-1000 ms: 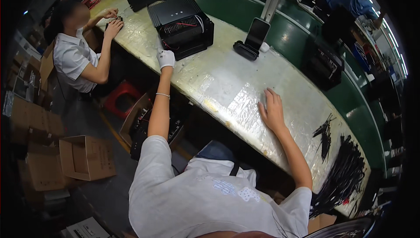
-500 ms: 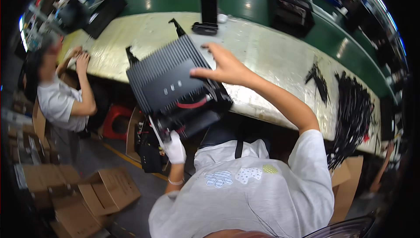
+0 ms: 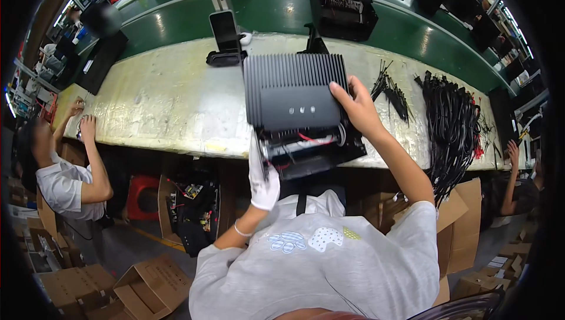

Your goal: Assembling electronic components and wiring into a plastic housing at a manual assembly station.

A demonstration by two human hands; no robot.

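Note:
Between my two hands is a black, ribbed metal-cased electronic device [image 3: 294,99], held above the front edge of the workbench. Its near side is uncovered and shows red and white wires inside. My left hand [image 3: 263,183], in a white glove, grips the lower left corner. My bare right hand [image 3: 358,105] is closed on the right edge, thumb on the ribbed top and the other fingers mostly hidden behind the case. A black bracket sticks up from the far side of the device.
A phone on a stand [image 3: 225,35] stands at the bench's back. Black cables [image 3: 450,123] are heaped at right, beside thinner black leads [image 3: 393,97]. Another device [image 3: 344,11] sits on the green conveyor [image 3: 271,17]. Co-workers [image 3: 73,170] flank me; cardboard boxes [image 3: 154,285] lie on the floor.
The device has moved right and turned to sit nearly square before me. My right hand, spread over its top before, now grips its right edge. The left hand keeps its hold.

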